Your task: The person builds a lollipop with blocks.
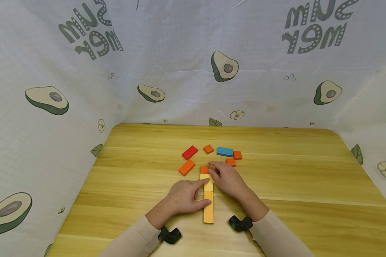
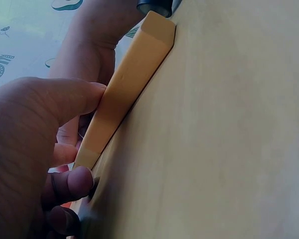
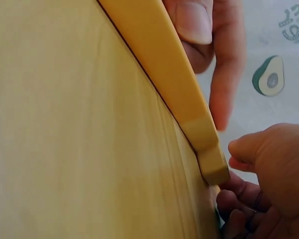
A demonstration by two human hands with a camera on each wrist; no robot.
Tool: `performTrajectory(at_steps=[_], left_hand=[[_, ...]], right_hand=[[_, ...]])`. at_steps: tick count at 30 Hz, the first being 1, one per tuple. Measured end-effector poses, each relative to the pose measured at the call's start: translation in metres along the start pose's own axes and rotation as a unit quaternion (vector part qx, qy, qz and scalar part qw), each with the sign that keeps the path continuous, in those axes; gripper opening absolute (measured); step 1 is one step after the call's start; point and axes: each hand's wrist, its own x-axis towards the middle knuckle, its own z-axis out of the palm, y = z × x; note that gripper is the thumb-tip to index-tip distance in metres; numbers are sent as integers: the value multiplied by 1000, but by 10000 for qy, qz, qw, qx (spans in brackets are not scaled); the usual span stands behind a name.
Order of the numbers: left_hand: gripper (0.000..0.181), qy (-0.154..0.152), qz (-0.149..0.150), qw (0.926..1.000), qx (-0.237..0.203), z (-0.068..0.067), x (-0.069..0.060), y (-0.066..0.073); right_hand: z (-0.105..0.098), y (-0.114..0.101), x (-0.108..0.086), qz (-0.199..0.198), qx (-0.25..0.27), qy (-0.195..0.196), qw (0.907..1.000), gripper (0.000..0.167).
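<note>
A row of flat wooden blocks runs away from the person in the head view. Nearest is a long light-orange block (image 1: 208,214), then a pale yellow square block (image 1: 208,186), a yellow block (image 1: 204,177) set crosswise, and an orange square block (image 1: 204,169) at the far end. My left hand (image 1: 184,195) touches the row from the left, index finger extended over the yellow block and thumb on the long block (image 2: 124,74). At the right of the far end is my right hand (image 1: 229,178), with index finger and thumb near the orange square. Contact there is partly hidden.
Beyond the row lie a red block (image 1: 189,152), an orange block (image 1: 187,167), a blue block (image 1: 224,151) and small orange squares (image 1: 208,149). Black wrist cameras (image 1: 169,235) sit on both wrists. An avocado-print curtain (image 1: 180,46) surrounds the wooden table (image 1: 132,171).
</note>
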Motion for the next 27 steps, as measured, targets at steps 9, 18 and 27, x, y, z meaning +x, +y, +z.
performTrajectory(at_steps=[9,18,27], left_hand=[[69,2,-42,10000,25,0,0,0],[69,1,-39,10000,29,0,0,0],[69,-40,-56,10000,0,0,0,0]], right_hand=[[-19,17,5,340,7,135,9993,39],[-37,28,6,649,-217,73,9976,29],[-41,31,6,741,-410,-77,9964,37]])
